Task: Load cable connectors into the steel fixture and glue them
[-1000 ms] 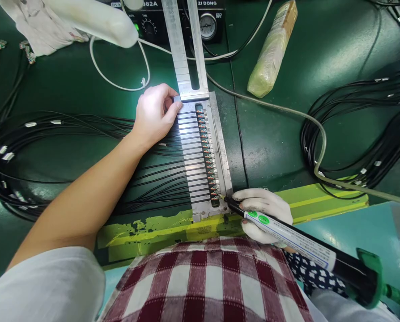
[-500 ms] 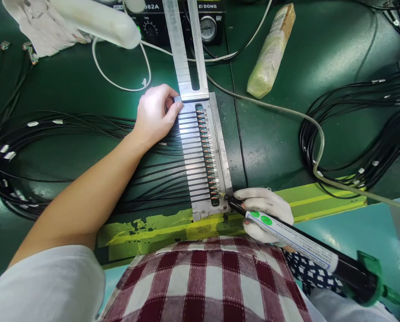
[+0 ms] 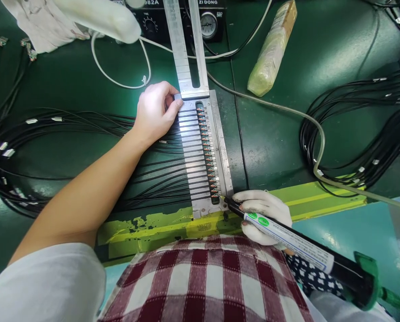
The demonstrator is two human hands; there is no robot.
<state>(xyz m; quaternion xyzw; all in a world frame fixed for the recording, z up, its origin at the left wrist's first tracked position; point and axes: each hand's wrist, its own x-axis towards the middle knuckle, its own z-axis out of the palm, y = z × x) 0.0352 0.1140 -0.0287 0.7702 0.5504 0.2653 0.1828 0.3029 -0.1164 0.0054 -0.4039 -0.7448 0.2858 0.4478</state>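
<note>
My bare left hand point(image 3: 156, 109) pinches the upper left corner of a flat metal fixture point(image 3: 223, 152) between thumb and fingers. Across the fixture lies a row of black cables point(image 3: 166, 165), their small connector ends point(image 3: 209, 154) lined up over a slot. In a white glove, my right hand point(image 3: 267, 214) is closed around a black dispensing syringe point(image 3: 294, 241) with a white label and a green cap at its rear. The syringe's thin tip is at the lowest connectors, near the slot's bottom end; whether it touches them I cannot tell.
A slotted metal bar point(image 3: 178, 49) meets the fixture's top edge. Behind it stands a black control box point(image 3: 149, 24) with a gauge. A wrapped bar-shaped package point(image 3: 270, 51), a clear hose point(image 3: 287, 109) and another cable bundle point(image 3: 307, 134) lie to the right. A white lamp point(image 3: 102, 20) hangs upper left.
The syringe and my right hand have shifted very slightly left, the tip staying by the lowest connectors. My left hand keeps its hold on the fixture's corner.
</note>
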